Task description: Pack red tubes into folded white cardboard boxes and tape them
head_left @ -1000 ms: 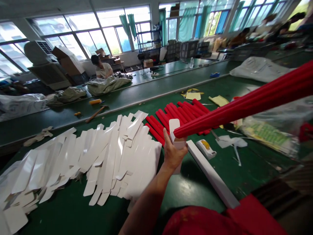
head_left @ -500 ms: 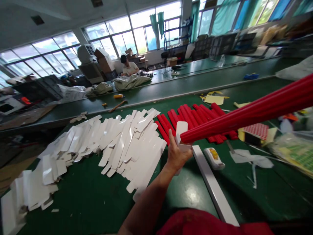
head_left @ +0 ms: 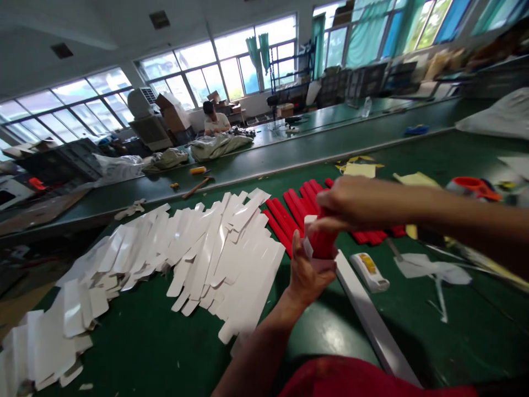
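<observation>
My left hand (head_left: pixel 308 281) is closed around the open end of a narrow white carton (head_left: pixel 308 248), whose lower part is hidden. A bundle of red sticks (head_left: pixel 322 243) stands in the carton's mouth, only its upper end showing. My right hand (head_left: pixel 349 204), slightly blurred, is closed over the top of that bundle. Behind my hands lie more red sticks (head_left: pixel 284 218) in a row. Flat white cartons (head_left: pixel 248 270) are spread in an overlapping heap to the left. A long white box (head_left: pixel 374 320) lies just right of my left hand.
A white device with a yellow part (head_left: pixel 370 272) rests right of the box. Yellow paper (head_left: pixel 359 170) and orange-handled scissors or a tape roll (head_left: pixel 471 186) lie farther right. A hammer (head_left: pixel 196 187) is on the far bench (head_left: pixel 264 157), where another person (head_left: pixel 215 122) sits beyond.
The long red bundle that slanted up to the right is now mostly down inside the carton. My right hand has come into view on its top end.
</observation>
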`<state>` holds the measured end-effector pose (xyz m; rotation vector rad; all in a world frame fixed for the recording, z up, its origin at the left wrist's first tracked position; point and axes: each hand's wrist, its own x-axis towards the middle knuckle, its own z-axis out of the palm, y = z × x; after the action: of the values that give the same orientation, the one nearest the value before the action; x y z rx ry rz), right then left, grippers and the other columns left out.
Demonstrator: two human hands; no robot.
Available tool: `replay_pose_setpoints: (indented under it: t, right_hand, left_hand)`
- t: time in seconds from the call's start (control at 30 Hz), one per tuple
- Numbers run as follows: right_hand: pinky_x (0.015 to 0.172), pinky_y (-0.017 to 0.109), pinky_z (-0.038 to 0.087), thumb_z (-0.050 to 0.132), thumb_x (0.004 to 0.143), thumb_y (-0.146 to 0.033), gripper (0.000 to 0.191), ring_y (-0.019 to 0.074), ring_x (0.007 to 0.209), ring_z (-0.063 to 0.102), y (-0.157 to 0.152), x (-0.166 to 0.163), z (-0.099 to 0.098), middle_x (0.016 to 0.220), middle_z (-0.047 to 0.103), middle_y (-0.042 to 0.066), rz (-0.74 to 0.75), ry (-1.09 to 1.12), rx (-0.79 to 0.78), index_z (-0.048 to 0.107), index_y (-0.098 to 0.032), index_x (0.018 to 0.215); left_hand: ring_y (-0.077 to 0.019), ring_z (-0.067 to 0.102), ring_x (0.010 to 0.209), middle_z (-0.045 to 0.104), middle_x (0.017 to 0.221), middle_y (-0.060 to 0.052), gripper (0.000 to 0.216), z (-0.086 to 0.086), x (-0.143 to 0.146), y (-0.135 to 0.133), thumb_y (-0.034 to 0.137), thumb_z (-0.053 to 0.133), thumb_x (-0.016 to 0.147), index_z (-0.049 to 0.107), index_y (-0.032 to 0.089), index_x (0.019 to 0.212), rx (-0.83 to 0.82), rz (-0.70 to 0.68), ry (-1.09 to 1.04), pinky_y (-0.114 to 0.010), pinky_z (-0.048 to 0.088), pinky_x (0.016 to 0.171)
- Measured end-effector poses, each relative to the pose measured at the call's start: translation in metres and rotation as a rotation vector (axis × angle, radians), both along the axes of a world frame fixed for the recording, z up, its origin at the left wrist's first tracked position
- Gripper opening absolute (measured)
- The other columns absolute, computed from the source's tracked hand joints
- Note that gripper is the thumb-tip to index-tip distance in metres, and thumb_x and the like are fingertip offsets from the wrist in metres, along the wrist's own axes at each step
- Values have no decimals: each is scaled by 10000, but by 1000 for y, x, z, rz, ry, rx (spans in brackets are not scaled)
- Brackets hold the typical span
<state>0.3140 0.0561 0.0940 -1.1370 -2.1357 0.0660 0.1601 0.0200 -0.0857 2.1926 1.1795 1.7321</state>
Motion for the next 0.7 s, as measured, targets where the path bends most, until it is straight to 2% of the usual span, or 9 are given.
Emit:
replay_pose_setpoints:
  t: [0.03,0.1,0.17,0.23,0.33,0.4,0.5,0.57,0.7]
  right_hand:
    - [544,273,382,739,723,-605,486,121,483,498,-4,-11,-3,466,467,-9,53,-133,-56,547,-203,527]
    - [517,280,347,632,790,-650,512,133,461,492,-13,-29,-17,494,519,22,60,-247,-138,555,-201,558]
    - [540,287,374,435,909,-637,538,156,518,544,-19,-40,-38,582,587,51,-78,-34,-148,595,-193,651]
    - [620,296,445,344,949,-606,544,186,657,618,-18,-45,-61,688,643,63,-145,310,-216,637,-189,757]
    - [788,344,518,475,885,-617,480,237,905,660,-4,-51,-95,882,709,74,-8,811,-483,692,-189,906]
    - [866,374,520,576,827,-610,460,259,1023,643,9,-59,-113,966,722,77,88,1028,-644,712,-189,953]
    - [927,360,497,679,763,-590,427,250,1080,626,30,-71,-130,979,727,69,88,1252,-675,729,-192,911]
    - [915,331,498,722,724,-591,424,228,1023,644,40,-76,-136,935,730,56,80,1385,-656,728,-196,880]
    - [802,297,517,736,711,-579,403,197,860,660,53,-75,-140,850,720,25,115,1551,-646,709,-206,859]
  left_hand:
    - [-358,576,1232,483,1375,-253,963,-2,-4,3,347,764,726,182,146,1467,58,2,5,-489,549,964]
    - [-353,576,1231,486,1368,-251,914,-5,-12,9,399,743,763,209,151,1461,126,25,-4,-487,556,953]
    - [-348,573,1234,490,1357,-264,941,-5,-19,16,448,728,780,186,126,1479,120,55,-46,-470,557,953]
    - [-342,567,1241,503,1343,-265,954,-2,-25,26,457,714,794,163,111,1492,94,43,-82,-460,545,967]
    - [-329,552,1254,523,1329,-235,918,4,-29,47,461,698,814,169,145,1494,86,-28,-59,-469,511,1005]
    - [-312,554,1239,528,1313,-219,878,5,-29,63,485,664,840,176,162,1495,101,-45,-32,-459,510,997]
    - [-285,546,1210,515,1307,-208,760,1,-27,81,488,570,904,206,171,1491,158,-57,-28,-438,520,961]
    - [-283,520,1222,497,1324,-209,714,2,-25,87,501,523,924,236,164,1484,159,-95,-43,-451,500,978]
    - [-257,486,1234,514,1287,-164,527,19,-16,87,509,338,986,457,169,1370,-23,-172,-176,-460,412,1068]
